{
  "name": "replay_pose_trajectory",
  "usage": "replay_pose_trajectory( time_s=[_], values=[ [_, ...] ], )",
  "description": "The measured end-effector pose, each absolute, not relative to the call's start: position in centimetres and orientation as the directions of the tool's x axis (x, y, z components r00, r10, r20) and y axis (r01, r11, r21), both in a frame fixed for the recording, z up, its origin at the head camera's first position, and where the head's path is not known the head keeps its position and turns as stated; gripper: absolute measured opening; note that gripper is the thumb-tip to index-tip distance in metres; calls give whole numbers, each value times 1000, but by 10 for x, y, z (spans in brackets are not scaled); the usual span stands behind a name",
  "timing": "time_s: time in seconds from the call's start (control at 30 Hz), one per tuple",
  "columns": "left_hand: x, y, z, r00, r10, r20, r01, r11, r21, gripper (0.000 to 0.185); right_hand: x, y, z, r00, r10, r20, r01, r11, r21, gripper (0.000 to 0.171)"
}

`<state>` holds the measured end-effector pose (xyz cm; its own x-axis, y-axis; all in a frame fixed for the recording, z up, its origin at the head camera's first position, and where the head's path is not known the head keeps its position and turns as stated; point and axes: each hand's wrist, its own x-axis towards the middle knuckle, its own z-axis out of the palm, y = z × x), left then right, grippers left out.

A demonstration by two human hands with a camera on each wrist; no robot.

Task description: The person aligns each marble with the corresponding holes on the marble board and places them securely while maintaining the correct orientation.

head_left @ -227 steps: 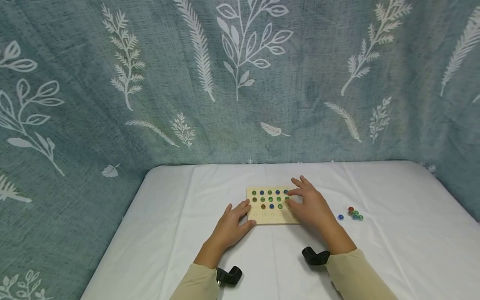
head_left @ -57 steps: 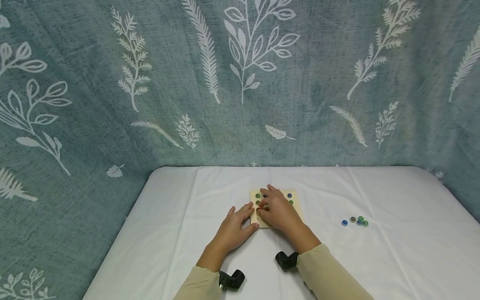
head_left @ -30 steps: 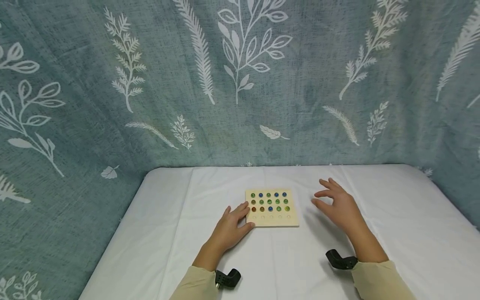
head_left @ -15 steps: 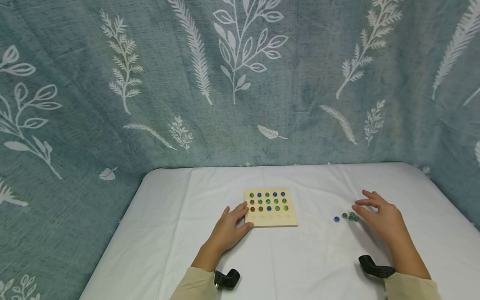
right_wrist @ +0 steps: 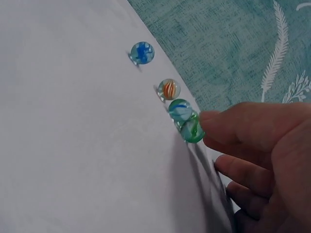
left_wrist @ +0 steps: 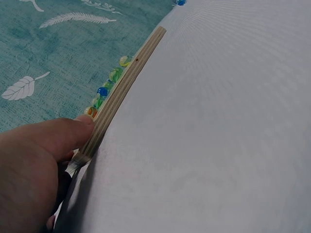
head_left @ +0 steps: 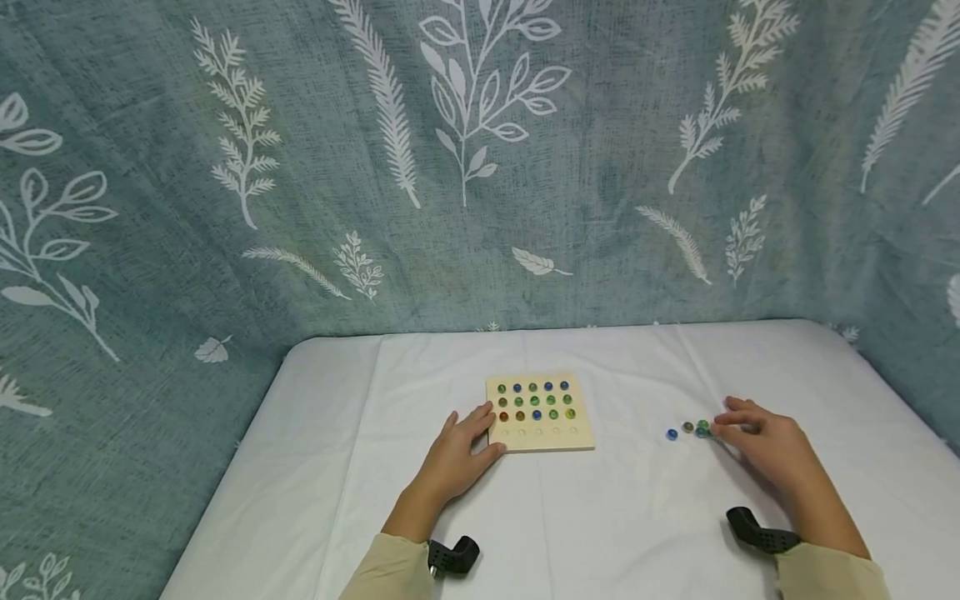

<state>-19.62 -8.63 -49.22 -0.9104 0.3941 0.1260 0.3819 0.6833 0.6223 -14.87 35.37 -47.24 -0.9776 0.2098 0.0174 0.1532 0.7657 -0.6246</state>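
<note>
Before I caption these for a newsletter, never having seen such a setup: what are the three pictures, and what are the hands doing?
A person wears three cameras: one on the head, one on each wrist. The head view looks down on a white-covered table before a leaf-patterned cloth. The left hand rests against a wooden board holding three rows of marbles; the left wrist view shows its thumb on the board's edge. The right hand reaches a few loose marbles. In the right wrist view a fingertip touches the green marble; nothing is gripped yet. The black pieces at the wrists appear to be the camera mounts.
</note>
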Motion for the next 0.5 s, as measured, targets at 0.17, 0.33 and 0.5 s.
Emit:
replay_pose_trajectory(
  time_s=[0.17,0.33,0.5],
  values=[
    [-197,-86,-491,-913,389,123,377,690,618,60,-148,354,-473,-982,190,9,142,763,-631,56],
    [-196,-86,-490,-916,384,117,368,686,628,60,-147,352,-473,-984,180,4,138,767,-626,55],
    [-196,-86,-491,-915,386,117,369,685,628,60,-148,350,-476,-982,189,-16,157,762,-628,50]
  ],
)
